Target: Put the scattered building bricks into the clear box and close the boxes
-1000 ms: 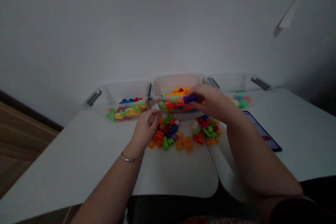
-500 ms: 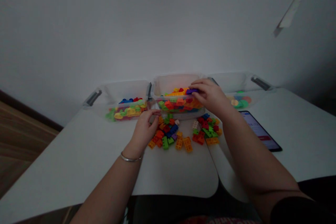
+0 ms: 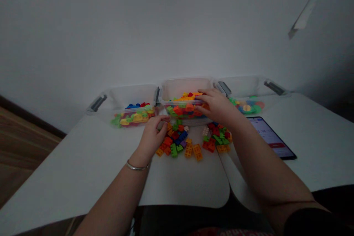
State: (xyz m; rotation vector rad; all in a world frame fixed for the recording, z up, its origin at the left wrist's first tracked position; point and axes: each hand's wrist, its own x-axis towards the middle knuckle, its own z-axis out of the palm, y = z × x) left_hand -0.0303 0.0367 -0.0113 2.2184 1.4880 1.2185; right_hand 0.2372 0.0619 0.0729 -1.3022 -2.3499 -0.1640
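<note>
While the right grip (image 3: 217, 107) spreads wide over a clear bin (image 3: 185, 88), the left grip (image 3: 152, 136) curls empty beside loose bricks (image 3: 177, 143).

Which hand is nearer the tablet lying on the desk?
Right. The right hand is on the middle bin, left of the tablet; the left hand is farther away, left of the loose bricks.
</note>
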